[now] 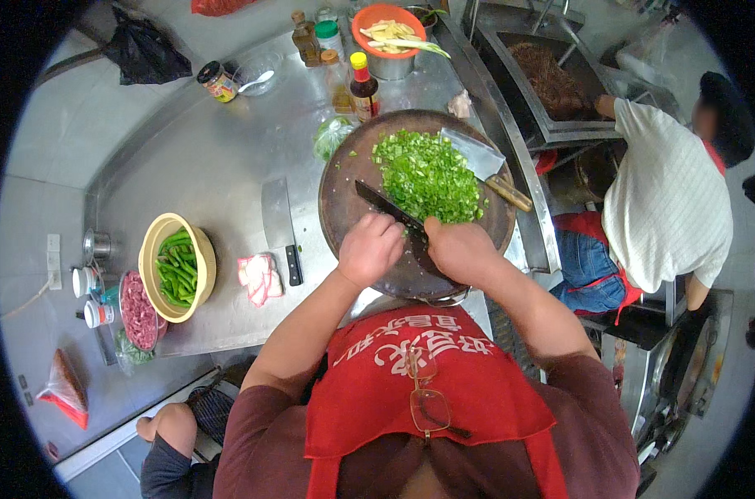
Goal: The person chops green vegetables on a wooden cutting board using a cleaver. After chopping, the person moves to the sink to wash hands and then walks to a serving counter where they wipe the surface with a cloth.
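A round wooden chopping board (346,206) lies before me on the steel counter, with a heap of chopped green vegetable (424,174) on it. My right hand (462,249) grips a dark-bladed cleaver (387,204), whose blade points up and left along the heap's lower edge. Close to the blade, my left hand (371,248) rests with curled fingers over the board; a small green bit shows at its fingertips, and whether it holds anything is hidden. A second cleaver (477,156) with a wooden handle lies at the board's right side, partly against the heap.
Left on the steel counter (184,150) are a black-handled cleaver (278,215), a folded cloth (260,277), a basket (208,274) of green peppers and a bowl of raw meat (139,312). Bottles (364,90) stand beyond the board. A co-worker (667,193) stands right; another person's leg (177,430) shows lower left.
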### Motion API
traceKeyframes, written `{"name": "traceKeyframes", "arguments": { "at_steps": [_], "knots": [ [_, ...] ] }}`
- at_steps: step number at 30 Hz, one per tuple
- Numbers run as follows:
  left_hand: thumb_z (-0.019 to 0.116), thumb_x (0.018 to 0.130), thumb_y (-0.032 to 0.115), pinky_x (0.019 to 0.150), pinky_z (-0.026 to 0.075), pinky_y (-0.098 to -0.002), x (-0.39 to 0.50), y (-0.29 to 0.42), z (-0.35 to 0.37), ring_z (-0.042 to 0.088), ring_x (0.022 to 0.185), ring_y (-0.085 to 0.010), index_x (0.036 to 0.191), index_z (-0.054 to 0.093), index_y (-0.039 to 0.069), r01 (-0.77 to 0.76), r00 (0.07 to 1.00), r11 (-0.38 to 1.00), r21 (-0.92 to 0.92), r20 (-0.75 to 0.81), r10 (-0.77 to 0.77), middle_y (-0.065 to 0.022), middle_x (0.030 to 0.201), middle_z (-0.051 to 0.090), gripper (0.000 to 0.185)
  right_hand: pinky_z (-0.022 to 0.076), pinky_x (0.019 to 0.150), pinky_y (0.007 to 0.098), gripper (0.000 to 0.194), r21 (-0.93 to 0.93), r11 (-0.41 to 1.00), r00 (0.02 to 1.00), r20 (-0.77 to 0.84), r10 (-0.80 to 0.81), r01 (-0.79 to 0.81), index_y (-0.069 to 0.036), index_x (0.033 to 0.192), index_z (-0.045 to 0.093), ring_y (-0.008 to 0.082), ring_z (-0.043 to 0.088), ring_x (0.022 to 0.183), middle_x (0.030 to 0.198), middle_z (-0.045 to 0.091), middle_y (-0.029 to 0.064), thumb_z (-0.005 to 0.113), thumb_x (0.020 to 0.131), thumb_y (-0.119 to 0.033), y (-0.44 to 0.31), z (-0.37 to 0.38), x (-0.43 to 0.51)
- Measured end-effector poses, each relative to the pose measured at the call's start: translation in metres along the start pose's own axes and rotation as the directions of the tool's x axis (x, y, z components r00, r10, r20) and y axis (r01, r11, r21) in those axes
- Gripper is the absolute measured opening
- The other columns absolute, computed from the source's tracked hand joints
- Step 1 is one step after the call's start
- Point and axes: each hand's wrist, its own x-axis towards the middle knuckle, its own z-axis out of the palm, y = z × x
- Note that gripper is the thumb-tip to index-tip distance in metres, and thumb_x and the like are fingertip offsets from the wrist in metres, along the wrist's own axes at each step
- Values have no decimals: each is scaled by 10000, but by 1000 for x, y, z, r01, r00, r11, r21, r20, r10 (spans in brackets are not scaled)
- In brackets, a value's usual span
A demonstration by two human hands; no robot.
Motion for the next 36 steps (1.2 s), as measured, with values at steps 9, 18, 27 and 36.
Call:
{"name": "traceKeyframes", "arguments": {
  "at_steps": [9,18,27,36],
  "knots": [
    [797,786,150,845,561,-437,-12,-6,0,628,981,-333,1032,698,89,-89,995,996,-8,-54,88,-98,1036,648,272,556,672,591,140,8,998,997,-41,-60,61,-17,987,573,452,721,727,750,713,228,597,918,-136,3,1,-3],
    [795,767,128,833,545,-449,-10,-9,2,619,942,-354,956,678,81,-82,996,996,-38,-26,81,-121,1011,646,227,557,693,593,153,-58,998,999,37,-21,23,-5,999,607,470,721,753,770,719,243,608,901,-123,-16,-10,1],
    [816,763,145,850,556,-438,-12,-5,2,625,966,-321,1003,696,80,-64,997,997,-45,-50,61,-93,1001,647,276,564,654,574,154,-29,999,1000,-9,-18,17,-19,989,572,452,720,709,735,709,234,619,928,-152,-8,13,-1],
    [815,745,129,865,557,-447,-23,-6,-2,639,982,-338,996,701,75,-105,982,994,-22,-159,100,-107,1016,656,281,565,636,573,145,-10,999,998,-47,-43,43,-20,971,568,441,717,682,733,711,224,617,929,-150,-11,14,-3]
  ]
}}
